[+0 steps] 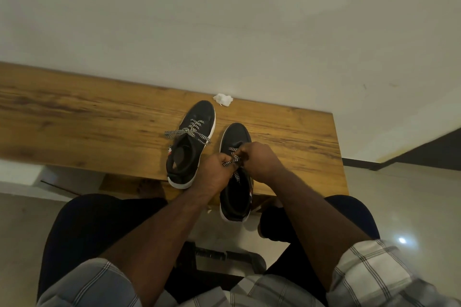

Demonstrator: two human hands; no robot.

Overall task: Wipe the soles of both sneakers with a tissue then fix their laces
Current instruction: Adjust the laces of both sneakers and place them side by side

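Two black sneakers with white soles stand upright on a wooden table (74, 117), toes pointing away from me. The left sneaker (190, 144) has its black-and-white laces (187, 132) lying loose across the tongue. The right sneaker (235, 182) sits closer, its heel hanging over the table's near edge. My left hand (215, 172) and my right hand (259, 159) meet above its tongue, each pinching a strand of its lace (233, 159). A crumpled white tissue (223, 99) lies at the table's far edge, beyond the left sneaker's toe.
The table stands against a pale wall (224, 20). Its right end (336, 144) is near the sneakers, with tiled floor (399, 194) beyond. My knees in dark trousers (87, 227) sit below the near edge, and a dark stool base (224, 257) shows between them.
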